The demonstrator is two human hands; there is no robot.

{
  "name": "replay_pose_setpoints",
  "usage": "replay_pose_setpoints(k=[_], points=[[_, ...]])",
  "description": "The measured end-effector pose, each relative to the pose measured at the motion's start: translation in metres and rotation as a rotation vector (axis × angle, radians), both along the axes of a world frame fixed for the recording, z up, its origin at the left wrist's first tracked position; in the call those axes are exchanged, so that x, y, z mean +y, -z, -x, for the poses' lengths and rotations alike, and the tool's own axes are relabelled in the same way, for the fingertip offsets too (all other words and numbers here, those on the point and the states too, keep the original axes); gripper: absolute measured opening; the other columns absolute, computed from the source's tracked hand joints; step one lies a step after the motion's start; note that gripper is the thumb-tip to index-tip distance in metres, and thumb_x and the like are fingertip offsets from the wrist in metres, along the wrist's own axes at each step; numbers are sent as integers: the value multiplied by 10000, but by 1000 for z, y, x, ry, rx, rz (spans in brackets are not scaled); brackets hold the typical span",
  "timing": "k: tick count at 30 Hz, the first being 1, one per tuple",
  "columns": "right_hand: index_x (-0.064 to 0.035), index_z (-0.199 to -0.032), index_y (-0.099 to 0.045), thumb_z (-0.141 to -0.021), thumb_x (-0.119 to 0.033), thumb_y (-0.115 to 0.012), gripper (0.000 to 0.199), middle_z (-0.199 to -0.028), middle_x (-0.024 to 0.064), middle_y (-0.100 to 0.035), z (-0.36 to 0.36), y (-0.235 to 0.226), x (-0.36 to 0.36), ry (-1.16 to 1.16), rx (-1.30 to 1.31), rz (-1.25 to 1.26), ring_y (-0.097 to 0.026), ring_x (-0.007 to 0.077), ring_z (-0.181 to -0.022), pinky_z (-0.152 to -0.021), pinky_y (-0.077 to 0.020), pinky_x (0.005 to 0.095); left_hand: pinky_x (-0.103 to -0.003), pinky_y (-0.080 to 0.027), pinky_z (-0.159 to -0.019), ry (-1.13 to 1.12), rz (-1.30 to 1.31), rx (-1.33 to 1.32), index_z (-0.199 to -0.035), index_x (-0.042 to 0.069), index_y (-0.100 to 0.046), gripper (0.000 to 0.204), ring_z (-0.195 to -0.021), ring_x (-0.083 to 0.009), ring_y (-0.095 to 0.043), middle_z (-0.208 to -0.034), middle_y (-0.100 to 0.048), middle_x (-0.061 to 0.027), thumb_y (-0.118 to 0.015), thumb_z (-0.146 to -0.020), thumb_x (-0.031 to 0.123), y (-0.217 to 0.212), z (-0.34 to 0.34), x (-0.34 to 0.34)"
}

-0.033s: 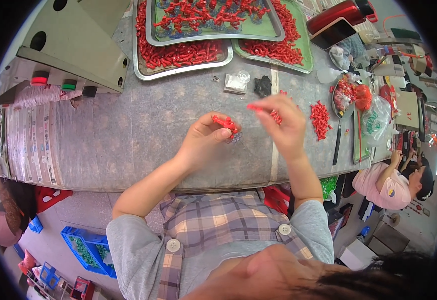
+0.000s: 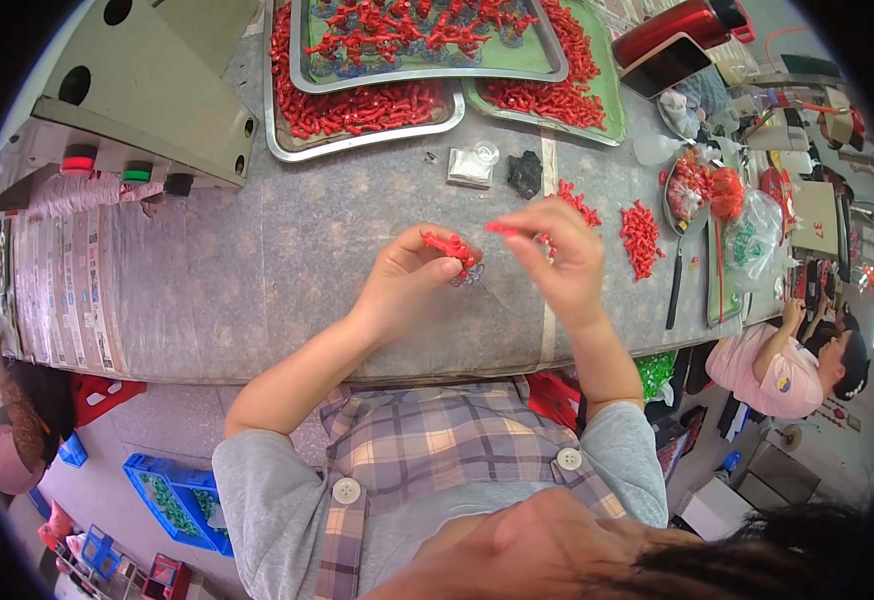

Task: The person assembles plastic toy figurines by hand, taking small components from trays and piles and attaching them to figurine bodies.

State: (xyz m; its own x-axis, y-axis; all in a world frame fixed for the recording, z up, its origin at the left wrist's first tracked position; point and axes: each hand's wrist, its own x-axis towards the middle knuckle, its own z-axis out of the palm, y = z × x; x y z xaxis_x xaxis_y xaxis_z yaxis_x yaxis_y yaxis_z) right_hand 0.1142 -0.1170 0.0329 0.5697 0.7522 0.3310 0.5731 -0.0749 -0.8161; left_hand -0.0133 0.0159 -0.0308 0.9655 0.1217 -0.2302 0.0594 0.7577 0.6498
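Observation:
My left hand (image 2: 402,278) is closed round a small red plastic figurine (image 2: 449,245), its thumb pressed on the figure. A clear bluish base (image 2: 473,275) shows under the figurine. To the right, my right hand (image 2: 567,262) pinches a small red plastic piece (image 2: 502,229) between thumb and fingertips, a short gap away from the figurine. Loose small red pieces (image 2: 577,202) lie behind my right hand, partly hidden by it. Another pile of red pieces (image 2: 641,240) lies further right on the table.
At the back, a metal tray (image 2: 427,78) of red figures on clear bases rests over two trays of red parts. A grey machine (image 2: 147,100) stands at left. A small clear box (image 2: 471,167), black lump (image 2: 525,174) and dark-handled tool (image 2: 674,290) lie around. A co-worker (image 2: 777,370) sits at right.
My right hand has moved slightly left and nearer with its red piece, closer to the figurine. More of the pile behind it shows. My left hand has hardly moved.

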Motion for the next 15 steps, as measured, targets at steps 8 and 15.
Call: replay_pose_setpoints(k=[8, 15], points=[[-15, -900, -663, -763, -49, -673, 141, -812, 68, -614, 24, 22, -11, 52, 282, -78, -566, 132, -701, -653, -452, 236, -297, -450, -820, -66, -126, -117, -1009, 60, -553, 223, -944, -128, -553, -996, -608, -43, -611, -804, -5, 2, -3, -4], [-13, -907, -659, -769, -45, -664, 142, -807, 69, -613, 31, 23, -12, 58, 281, -72, -568, 135, -705, -637, -454, 238, -305, -439, -876, -134, -310, -192, -1001, 54, -563, 258, -1002, -154, -545, -1047, -594, -58, -612, -776, -61, 3, -2, -7]])
